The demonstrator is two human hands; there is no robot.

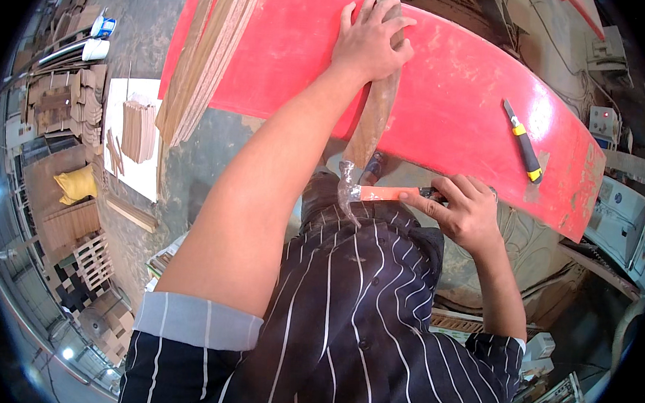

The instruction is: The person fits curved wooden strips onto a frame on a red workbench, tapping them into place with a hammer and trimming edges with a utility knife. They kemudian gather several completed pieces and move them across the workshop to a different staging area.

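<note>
A curved brown wooden piece [374, 124] lies across the red tabletop [286, 61], its near end sticking out past the front edge. My left hand [375, 40] reaches far forward and is closed over the wood's far part, fingers curled on it. My right hand [466, 209] grips a claw hammer [388, 194] by its handle, which is orange with a dark end. The metal hammer head is right at the wood's near end; whether they touch I cannot tell.
A utility knife [522, 143] with yellow and dark grip lies on the tabletop's right. Long wooden strips [210, 57] lie over its left end. Beyond, at left, are stacked wood pieces [138, 132] on a white board [145, 170], a yellow bag [77, 183] and a white bucket [95, 49].
</note>
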